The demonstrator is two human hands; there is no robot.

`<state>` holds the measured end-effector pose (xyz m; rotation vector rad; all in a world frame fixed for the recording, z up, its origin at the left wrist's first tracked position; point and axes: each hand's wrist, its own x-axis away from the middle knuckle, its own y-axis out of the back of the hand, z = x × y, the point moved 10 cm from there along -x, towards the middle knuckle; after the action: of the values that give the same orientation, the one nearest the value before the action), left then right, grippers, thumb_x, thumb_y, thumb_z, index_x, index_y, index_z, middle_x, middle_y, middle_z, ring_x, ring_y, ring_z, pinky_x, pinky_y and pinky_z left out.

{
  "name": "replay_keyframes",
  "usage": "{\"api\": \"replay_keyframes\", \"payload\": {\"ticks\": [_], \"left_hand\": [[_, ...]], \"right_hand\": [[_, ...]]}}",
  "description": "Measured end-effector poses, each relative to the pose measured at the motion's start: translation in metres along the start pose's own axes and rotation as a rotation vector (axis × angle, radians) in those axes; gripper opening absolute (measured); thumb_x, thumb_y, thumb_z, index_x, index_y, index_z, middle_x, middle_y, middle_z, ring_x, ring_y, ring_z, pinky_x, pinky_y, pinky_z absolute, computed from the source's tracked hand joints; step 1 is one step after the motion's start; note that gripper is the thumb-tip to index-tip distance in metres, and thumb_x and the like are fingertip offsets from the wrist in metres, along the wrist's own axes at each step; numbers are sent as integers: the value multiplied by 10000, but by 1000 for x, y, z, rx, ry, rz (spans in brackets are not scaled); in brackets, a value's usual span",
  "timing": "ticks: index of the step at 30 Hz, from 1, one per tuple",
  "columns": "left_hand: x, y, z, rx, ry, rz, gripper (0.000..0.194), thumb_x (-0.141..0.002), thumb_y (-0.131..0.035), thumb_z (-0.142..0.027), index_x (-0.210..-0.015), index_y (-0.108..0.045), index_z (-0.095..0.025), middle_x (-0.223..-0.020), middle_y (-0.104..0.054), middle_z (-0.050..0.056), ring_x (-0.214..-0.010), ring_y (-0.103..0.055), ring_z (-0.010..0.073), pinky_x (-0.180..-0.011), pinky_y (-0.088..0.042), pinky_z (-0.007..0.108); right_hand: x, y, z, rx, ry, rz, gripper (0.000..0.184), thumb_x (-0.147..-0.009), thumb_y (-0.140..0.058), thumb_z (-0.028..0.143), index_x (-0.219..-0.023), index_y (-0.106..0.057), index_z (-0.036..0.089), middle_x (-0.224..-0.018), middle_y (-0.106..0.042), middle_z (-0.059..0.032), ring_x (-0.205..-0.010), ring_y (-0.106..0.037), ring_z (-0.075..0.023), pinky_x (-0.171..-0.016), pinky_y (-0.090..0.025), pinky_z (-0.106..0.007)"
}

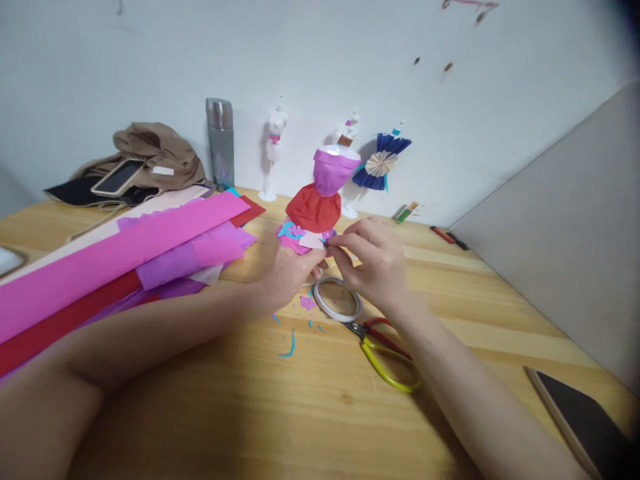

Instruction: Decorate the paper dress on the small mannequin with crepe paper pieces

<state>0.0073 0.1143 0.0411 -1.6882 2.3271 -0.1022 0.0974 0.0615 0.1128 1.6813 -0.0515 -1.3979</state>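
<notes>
A small mannequin (330, 190) wears a purple paper bodice, a red skirt and a lower pink layer with blue and purple paper pieces. My left hand (295, 270) is closed around its lower part, under the skirt. Pinched at the right side of the lower layer, my right hand (373, 260) has its thumb and fingertips together; what lies between them is too small to make out. A pale paper piece (313, 241) shows between the hands. Below them lie a roll of white tape (338, 299) and scissors (385, 353) with red and yellow handles.
Coloured paper sheets (190, 240) spread on the left. Behind stand a flask (221, 143), a bare mannequin (274, 147) and another in blue paper (381, 162). Paper scraps (291, 343) lie in front, a dark tablet or phone (580, 413) at right, brown cloth (160, 153) at back left.
</notes>
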Motion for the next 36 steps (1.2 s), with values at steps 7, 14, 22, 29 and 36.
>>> {"api": "replay_keyframes", "payload": {"ticks": [7,14,22,29,36], "left_hand": [[-2,0,4,-28,-2,9,169,-746,-541,-57,-647,-538,-194,-578,-577,-27,-518,-541,107,-516,-442,234],[-2,-1,-1,-128,-37,47,203,-758,-545,-93,-586,-508,-195,-570,-582,-12,-551,-554,112,-546,-465,232],[-2,1,4,-88,-9,28,165,-781,-558,-108,-639,-575,-190,-602,-605,-2,-535,-561,123,-546,-464,266],[-3,-1,9,-17,6,26,130,-779,-552,-116,-671,-582,-181,-597,-604,-1,-523,-553,124,-523,-457,258],[-2,-4,8,33,-10,60,108,-759,-576,-126,-666,-567,-179,-595,-589,0,-520,-536,105,-523,-442,235]], "right_hand": [[0,0,-8,-158,-105,-9,156,-866,-588,179,-731,-633,243,-717,-613,-33,-700,-579,-208,-644,-437,-360],[3,-9,-30,-410,-314,30,110,-831,-645,198,-731,-634,242,-696,-648,-6,-662,-600,-185,-651,-478,-341],[7,-19,-44,-568,-509,59,157,-804,-679,351,-701,-621,248,-662,-650,-10,-654,-596,-197,-668,-484,-363],[12,-23,-48,-645,-590,46,166,-760,-704,393,-697,-651,249,-677,-660,-22,-654,-586,-193,-650,-470,-351],[12,-22,-45,-662,-588,68,175,-779,-688,400,-702,-669,243,-702,-661,-29,-688,-592,-206,-656,-477,-364]]}}
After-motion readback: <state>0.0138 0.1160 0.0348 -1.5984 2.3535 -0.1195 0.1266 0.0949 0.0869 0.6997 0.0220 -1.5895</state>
